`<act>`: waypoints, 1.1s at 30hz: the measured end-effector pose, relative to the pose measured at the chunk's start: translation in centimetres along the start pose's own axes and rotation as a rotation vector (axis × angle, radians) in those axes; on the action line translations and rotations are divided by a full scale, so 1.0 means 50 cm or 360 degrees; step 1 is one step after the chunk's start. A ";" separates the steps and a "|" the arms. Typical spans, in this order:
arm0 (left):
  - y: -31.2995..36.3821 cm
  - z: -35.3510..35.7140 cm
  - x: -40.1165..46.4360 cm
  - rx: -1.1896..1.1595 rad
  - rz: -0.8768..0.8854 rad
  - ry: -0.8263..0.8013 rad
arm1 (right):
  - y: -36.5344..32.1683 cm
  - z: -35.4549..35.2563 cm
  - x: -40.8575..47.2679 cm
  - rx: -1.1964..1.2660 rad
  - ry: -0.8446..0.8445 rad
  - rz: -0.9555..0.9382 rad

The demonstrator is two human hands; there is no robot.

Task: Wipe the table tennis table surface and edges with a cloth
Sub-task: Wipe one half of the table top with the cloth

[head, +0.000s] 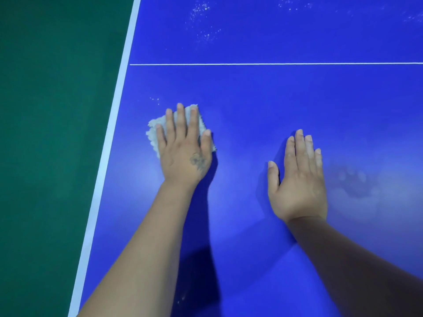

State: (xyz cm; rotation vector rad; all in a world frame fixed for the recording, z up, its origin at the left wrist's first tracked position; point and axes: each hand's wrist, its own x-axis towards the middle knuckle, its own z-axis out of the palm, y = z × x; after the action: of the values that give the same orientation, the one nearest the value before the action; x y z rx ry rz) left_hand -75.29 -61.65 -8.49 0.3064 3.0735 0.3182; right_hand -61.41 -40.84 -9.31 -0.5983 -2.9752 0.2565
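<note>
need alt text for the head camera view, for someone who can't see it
A person's left hand presses a pale cloth flat on a blue table tennis table near its white edge line, while the right hand rests flat beside it. White specks dot the far surface.

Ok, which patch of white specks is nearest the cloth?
The small patch just beyond the cloth under the left hand; the bigger patches lie past the white line.

The blue table tennis table (pixel 286 106) with a white edge stripe and a thin white centre line lies flat, speckled with white dust on its far part and smudged at the right. The bunched, pale grey fluffy cloth (pixel 153 130) lies on the surface near the left edge stripe.
</note>
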 end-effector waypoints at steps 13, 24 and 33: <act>0.072 0.000 -0.279 -0.0059 0.0477 -0.0107 | 0.002 -0.006 -0.008 -0.0015 0.0033 -0.0023; -0.044 -0.022 -0.282 -0.0086 0.0286 -0.0130 | 0.004 -0.044 -0.038 0.0983 0.0083 0.0115; 0.072 -0.002 -0.267 -0.0063 0.0231 -0.0123 | -0.065 -0.126 -0.109 0.1286 -0.0003 0.0336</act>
State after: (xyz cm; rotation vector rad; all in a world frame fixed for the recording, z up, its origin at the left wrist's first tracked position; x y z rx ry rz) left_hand -61.54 -60.86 -7.46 0.5280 2.9715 0.3628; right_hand -56.81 -44.99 -2.88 -0.7645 -2.4634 1.3655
